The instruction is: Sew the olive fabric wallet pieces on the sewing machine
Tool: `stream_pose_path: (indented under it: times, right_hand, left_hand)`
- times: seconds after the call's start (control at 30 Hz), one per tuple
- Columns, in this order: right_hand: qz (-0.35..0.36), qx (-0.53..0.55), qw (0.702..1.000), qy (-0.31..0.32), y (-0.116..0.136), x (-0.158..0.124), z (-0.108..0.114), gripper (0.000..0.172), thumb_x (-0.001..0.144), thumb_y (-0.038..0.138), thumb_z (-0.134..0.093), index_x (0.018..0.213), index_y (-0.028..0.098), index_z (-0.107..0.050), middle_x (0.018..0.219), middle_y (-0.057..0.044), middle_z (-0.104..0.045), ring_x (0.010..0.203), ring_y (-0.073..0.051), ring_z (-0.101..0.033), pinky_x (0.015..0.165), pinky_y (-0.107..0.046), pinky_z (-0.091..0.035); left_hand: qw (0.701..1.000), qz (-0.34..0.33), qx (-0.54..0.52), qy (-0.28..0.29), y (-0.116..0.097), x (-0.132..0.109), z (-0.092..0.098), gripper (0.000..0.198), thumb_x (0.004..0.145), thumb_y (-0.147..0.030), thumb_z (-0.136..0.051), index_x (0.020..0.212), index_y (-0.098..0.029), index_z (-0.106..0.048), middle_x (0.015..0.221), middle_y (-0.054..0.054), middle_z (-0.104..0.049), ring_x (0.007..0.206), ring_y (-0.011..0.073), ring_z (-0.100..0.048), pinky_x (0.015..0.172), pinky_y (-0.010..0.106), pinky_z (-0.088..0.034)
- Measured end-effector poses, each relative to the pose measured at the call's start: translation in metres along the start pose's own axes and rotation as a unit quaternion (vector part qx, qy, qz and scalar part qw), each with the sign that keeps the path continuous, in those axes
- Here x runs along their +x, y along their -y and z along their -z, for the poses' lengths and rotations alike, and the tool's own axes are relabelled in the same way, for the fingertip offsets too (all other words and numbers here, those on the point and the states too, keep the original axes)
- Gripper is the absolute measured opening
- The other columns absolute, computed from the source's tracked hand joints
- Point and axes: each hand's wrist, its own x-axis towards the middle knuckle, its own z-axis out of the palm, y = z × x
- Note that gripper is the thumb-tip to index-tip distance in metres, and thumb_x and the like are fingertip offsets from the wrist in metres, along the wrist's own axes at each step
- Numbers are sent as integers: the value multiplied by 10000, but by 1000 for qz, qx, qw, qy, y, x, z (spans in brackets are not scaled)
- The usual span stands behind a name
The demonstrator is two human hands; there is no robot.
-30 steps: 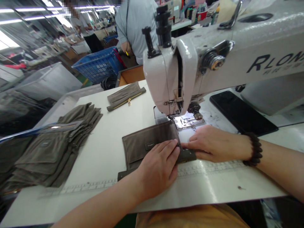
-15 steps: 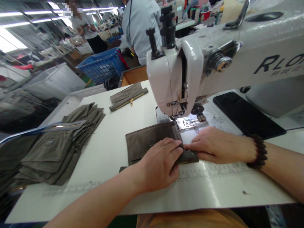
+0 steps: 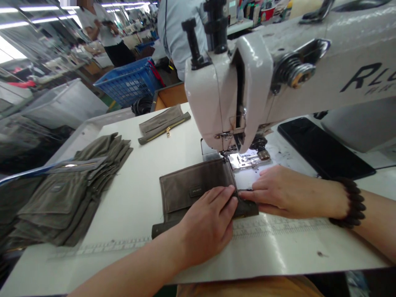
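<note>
A dark olive fabric pouch piece (image 3: 182, 185) with a small label patch lies flat on the table. Its upper right corner sits at the needle and presser foot of the sewing machine (image 3: 227, 154). My left hand (image 3: 210, 218) rests palm down on the lower right part, fingers stretched and hiding some of it. Close by, my right hand (image 3: 278, 192) reaches in from the right, its extended fingertips touching the right edge beside the zipper strip (image 3: 247, 209). Part of that strip runs hidden under my left hand.
Similar olive pieces are stacked (image 3: 62, 194) at the left. One zippered piece (image 3: 163, 123) lies at the back. A black phone (image 3: 324, 146) is right of the needle area. Beyond the table stand a blue crate (image 3: 126, 84) and a person in a light shirt (image 3: 176, 37).
My left hand has slid slightly down and left on the piece, uncovering more of the label and the strip's left end. The right hand stays at the edge. The view has shifted slightly.
</note>
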Motion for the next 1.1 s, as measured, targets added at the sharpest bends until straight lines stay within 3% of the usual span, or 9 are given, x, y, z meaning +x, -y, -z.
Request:
stream_pose_path:
  times: [0.23, 0.7, 0.9, 1.1]
  right_hand:
    - [-17, 3, 1000, 11, 2, 1, -1, 233, 830, 262, -503, 1038, 188, -579, 678, 2, -616, 539, -145, -483, 503, -296, -209]
    - [10, 60, 998, -3, 9, -6, 11, 216, 792, 222, -551, 1001, 173, -571, 713, -17, -612, 672, -170, -543, 606, -297, -313]
    - [-3, 19, 1000, 2, 11, 0, 6, 82, 828, 225, -537, 866, 174, -590, 636, -3, -592, 563, -155, -506, 538, -307, -249]
    - [-21, -15, 998, -57, 10, 1, -4, 129, 870, 183, -445, 812, 179, -561, 603, 14, -572, 511, -145, -463, 502, -313, -181]
  left_hand:
    - [1000, 0, -7, -12, 0, 0, 0, 327, 814, -166, -407, 1055, -8, -561, 1152, 195, -554, 1020, 276, -523, 866, 420, -490]
    - [998, -16, 33, 44, -1, 6, 6, 346, 818, -185, -414, 1088, -14, -547, 1200, 167, -540, 1041, 244, -512, 886, 378, -446]
    - [999, -20, 39, 30, 5, 9, 3, 342, 807, -182, -423, 1066, -11, -566, 1193, 166, -547, 1033, 251, -518, 902, 361, -438]
    - [999, -19, 25, 32, 15, 14, 2, 344, 796, -162, -416, 1064, -1, -559, 1193, 177, -543, 1056, 249, -507, 903, 377, -443]
